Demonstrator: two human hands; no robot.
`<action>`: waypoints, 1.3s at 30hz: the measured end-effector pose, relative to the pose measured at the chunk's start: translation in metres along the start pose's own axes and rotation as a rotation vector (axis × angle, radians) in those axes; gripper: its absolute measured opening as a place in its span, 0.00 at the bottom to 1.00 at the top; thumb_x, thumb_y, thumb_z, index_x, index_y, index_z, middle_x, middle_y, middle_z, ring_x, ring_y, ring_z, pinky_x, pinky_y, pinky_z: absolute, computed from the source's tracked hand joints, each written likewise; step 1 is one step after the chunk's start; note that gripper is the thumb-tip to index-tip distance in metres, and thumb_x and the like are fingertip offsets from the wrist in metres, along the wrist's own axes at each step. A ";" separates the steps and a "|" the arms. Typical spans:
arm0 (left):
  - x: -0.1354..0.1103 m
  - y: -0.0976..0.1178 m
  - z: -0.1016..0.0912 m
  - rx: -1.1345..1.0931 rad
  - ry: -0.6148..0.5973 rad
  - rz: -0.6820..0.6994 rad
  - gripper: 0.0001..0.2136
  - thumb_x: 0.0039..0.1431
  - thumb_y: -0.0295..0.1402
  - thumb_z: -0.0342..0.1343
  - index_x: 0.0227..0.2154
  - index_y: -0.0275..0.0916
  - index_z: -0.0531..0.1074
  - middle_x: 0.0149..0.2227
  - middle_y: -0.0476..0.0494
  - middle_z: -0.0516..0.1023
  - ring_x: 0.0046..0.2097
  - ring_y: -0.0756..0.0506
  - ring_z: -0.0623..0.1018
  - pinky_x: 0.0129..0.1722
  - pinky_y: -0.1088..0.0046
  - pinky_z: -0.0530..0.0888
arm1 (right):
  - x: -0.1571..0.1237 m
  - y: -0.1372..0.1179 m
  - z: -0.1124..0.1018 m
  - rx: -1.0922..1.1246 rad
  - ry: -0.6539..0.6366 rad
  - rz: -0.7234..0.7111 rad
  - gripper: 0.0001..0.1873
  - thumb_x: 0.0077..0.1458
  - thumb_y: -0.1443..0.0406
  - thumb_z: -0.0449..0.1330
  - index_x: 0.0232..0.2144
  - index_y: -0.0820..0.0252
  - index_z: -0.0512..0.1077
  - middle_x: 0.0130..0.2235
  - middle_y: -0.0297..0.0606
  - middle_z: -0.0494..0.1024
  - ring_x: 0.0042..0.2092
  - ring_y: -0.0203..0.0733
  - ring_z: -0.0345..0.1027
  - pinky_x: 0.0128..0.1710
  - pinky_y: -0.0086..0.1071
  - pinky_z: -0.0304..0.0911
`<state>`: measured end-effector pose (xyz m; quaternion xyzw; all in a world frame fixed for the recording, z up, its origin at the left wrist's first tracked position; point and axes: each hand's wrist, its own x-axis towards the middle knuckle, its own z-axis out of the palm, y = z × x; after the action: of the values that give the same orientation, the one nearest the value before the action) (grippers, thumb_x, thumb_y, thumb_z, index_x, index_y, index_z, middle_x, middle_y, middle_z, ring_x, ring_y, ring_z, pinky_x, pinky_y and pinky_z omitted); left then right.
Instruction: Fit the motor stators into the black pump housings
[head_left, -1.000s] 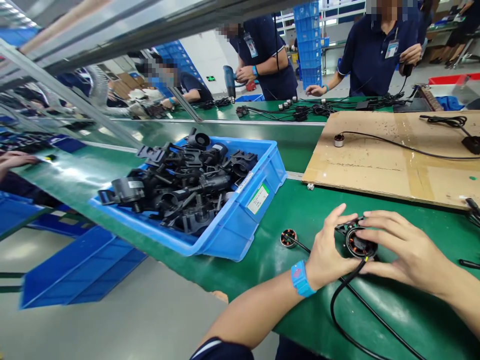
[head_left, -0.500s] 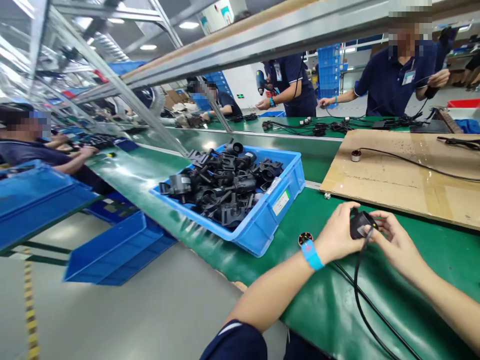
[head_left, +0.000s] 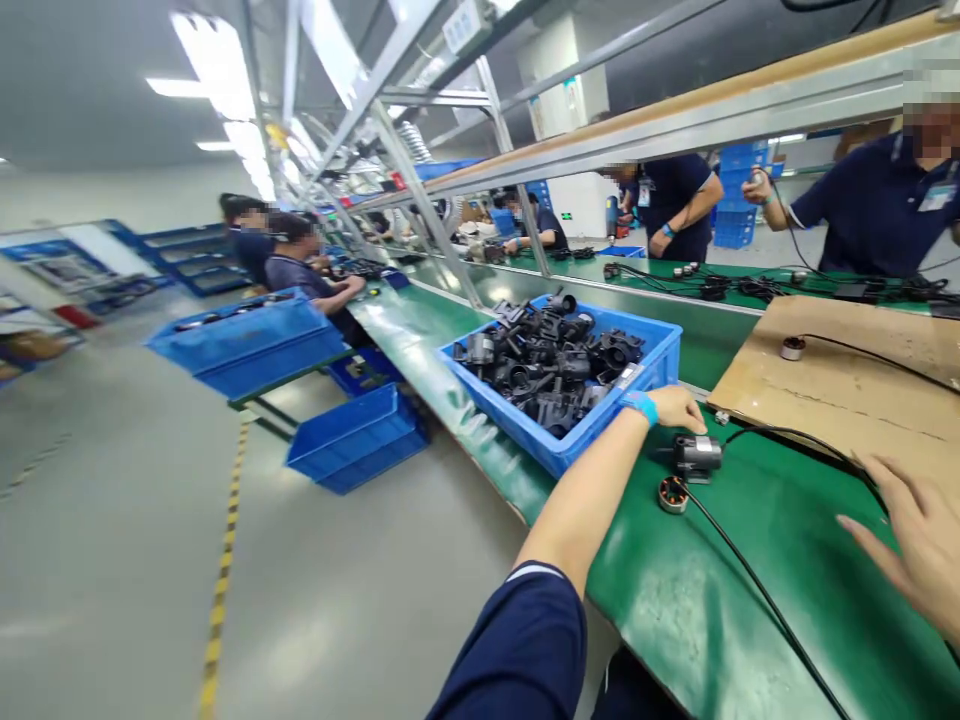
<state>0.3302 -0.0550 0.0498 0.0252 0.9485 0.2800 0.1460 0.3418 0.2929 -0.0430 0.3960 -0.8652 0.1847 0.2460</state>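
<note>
A black cylindrical housing (head_left: 697, 456) with a pale label lies on the green bench, a black cable leaving its right end. My left hand (head_left: 673, 408) is at its upper edge, fingers bent down and touching it; the far fingers are hidden. Beside the cable, my right hand (head_left: 911, 535) is open, fingers apart, partly cut off by the frame's edge. Just in front of the housing sits a small round motor (head_left: 673, 494) with copper-coloured windings and its own black cable. My left forearm passes in front of a blue bin (head_left: 555, 455) heaped with black plastic parts (head_left: 555, 365).
A cardboard sheet (head_left: 847, 385) lies at the right, with another small motor (head_left: 793, 347) and cable on it. Blue crates (head_left: 352, 440) stand left of the bench. Co-workers (head_left: 885, 200) stand across the line. A metal frame rail (head_left: 637, 150) runs overhead.
The housing has gone from between both hands to the bench. My right hand has opened and moved right; my left hand stays by the housing. The view has swung left.
</note>
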 end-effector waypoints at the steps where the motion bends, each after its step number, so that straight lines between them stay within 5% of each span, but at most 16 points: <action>1: -0.008 0.006 0.002 0.023 0.101 -0.002 0.08 0.56 0.31 0.65 0.38 0.35 0.83 0.43 0.34 0.84 0.50 0.32 0.81 0.55 0.56 0.74 | 0.000 -0.003 0.005 -0.043 0.032 -0.071 0.37 0.66 0.49 0.51 0.73 0.45 0.49 0.60 0.55 0.71 0.51 0.70 0.72 0.45 0.60 0.68; 4: -0.045 0.023 0.000 0.071 0.360 0.076 0.16 0.65 0.36 0.59 0.53 0.38 0.78 0.56 0.34 0.79 0.60 0.33 0.75 0.63 0.56 0.68 | -0.003 -0.032 0.028 0.155 -0.036 -0.226 0.27 0.68 0.55 0.53 0.68 0.41 0.59 0.53 0.42 0.77 0.48 0.57 0.77 0.44 0.50 0.74; 6: -0.079 0.024 -0.015 0.145 0.514 0.163 0.16 0.68 0.41 0.56 0.54 0.43 0.77 0.56 0.41 0.80 0.58 0.38 0.76 0.62 0.62 0.68 | -0.003 -0.054 0.048 0.338 -0.136 -0.244 0.21 0.68 0.55 0.55 0.62 0.46 0.65 0.49 0.39 0.79 0.46 0.50 0.78 0.42 0.45 0.77; 9: -0.130 -0.003 -0.060 0.373 0.665 -0.072 0.13 0.70 0.41 0.52 0.47 0.45 0.80 0.50 0.45 0.82 0.54 0.41 0.79 0.57 0.66 0.71 | 0.009 -0.077 0.078 0.524 -0.283 -0.129 0.23 0.66 0.51 0.58 0.59 0.51 0.67 0.53 0.41 0.77 0.50 0.50 0.77 0.47 0.45 0.78; 10: -0.144 -0.019 -0.078 0.445 0.668 -0.289 0.13 0.70 0.42 0.52 0.46 0.46 0.80 0.49 0.45 0.82 0.53 0.40 0.79 0.56 0.65 0.71 | 0.014 -0.081 0.086 0.578 -0.331 -0.091 0.25 0.65 0.50 0.59 0.59 0.52 0.67 0.54 0.42 0.77 0.50 0.51 0.76 0.47 0.46 0.77; 13: -0.173 -0.076 -0.120 0.475 0.599 -0.541 0.11 0.63 0.40 0.60 0.33 0.37 0.79 0.37 0.36 0.83 0.45 0.36 0.81 0.48 0.63 0.73 | 0.029 -0.093 0.102 0.702 -0.392 -0.019 0.32 0.61 0.45 0.63 0.60 0.53 0.67 0.53 0.42 0.77 0.49 0.50 0.76 0.48 0.47 0.76; 17: -0.185 -0.132 -0.133 0.427 0.491 -0.621 0.12 0.61 0.41 0.63 0.32 0.36 0.77 0.31 0.42 0.80 0.36 0.44 0.79 0.42 0.67 0.74 | 0.035 -0.109 0.111 0.752 -0.330 0.033 0.31 0.60 0.44 0.63 0.59 0.52 0.68 0.50 0.41 0.78 0.45 0.49 0.76 0.46 0.47 0.76; 21: -0.181 -0.146 -0.124 0.367 0.435 -0.543 0.14 0.62 0.44 0.62 0.37 0.36 0.77 0.36 0.45 0.81 0.36 0.48 0.78 0.43 0.68 0.74 | 0.035 -0.117 0.121 0.763 -0.267 0.075 0.28 0.61 0.45 0.61 0.57 0.52 0.71 0.49 0.42 0.79 0.45 0.51 0.76 0.47 0.50 0.75; 24: -0.179 -0.143 -0.125 0.347 0.462 -0.462 0.13 0.59 0.44 0.63 0.32 0.38 0.77 0.34 0.46 0.82 0.36 0.47 0.79 0.40 0.73 0.72 | 0.038 -0.122 0.128 0.766 -0.263 0.103 0.28 0.61 0.46 0.61 0.56 0.54 0.72 0.48 0.44 0.79 0.47 0.54 0.76 0.49 0.54 0.73; 27: -0.188 -0.129 -0.134 0.384 0.622 -0.419 0.13 0.60 0.45 0.60 0.31 0.39 0.76 0.33 0.43 0.82 0.36 0.44 0.78 0.39 0.72 0.70 | 0.042 -0.127 0.125 0.782 -0.276 0.120 0.24 0.62 0.47 0.60 0.51 0.55 0.73 0.44 0.42 0.81 0.45 0.52 0.76 0.47 0.51 0.73; 32: -0.208 -0.081 -0.141 0.451 1.006 -0.262 0.15 0.67 0.46 0.49 0.35 0.39 0.71 0.40 0.39 0.78 0.45 0.40 0.75 0.49 0.66 0.69 | 0.039 -0.129 0.078 0.900 -0.272 0.118 0.19 0.65 0.51 0.60 0.53 0.52 0.68 0.47 0.37 0.81 0.47 0.44 0.77 0.49 0.39 0.73; 36: -0.192 -0.038 -0.098 0.032 1.216 0.051 0.18 0.70 0.49 0.47 0.30 0.41 0.65 0.30 0.48 0.73 0.37 0.45 0.73 0.42 0.70 0.70 | 0.031 -0.119 0.022 0.947 -0.055 0.107 0.19 0.62 0.56 0.63 0.53 0.52 0.68 0.46 0.37 0.80 0.47 0.43 0.77 0.48 0.32 0.73; 39: -0.160 -0.011 -0.030 -0.805 1.100 0.069 0.17 0.66 0.47 0.55 0.28 0.40 0.65 0.28 0.51 0.69 0.34 0.49 0.71 0.40 0.73 0.71 | 0.026 -0.109 -0.014 0.877 0.113 0.097 0.20 0.61 0.58 0.64 0.54 0.52 0.69 0.47 0.38 0.80 0.47 0.41 0.77 0.47 0.27 0.73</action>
<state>0.4743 -0.1004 0.1103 -0.1470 0.7052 0.5876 -0.3686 0.4155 0.2177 -0.0034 0.4111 -0.7078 0.5669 0.0927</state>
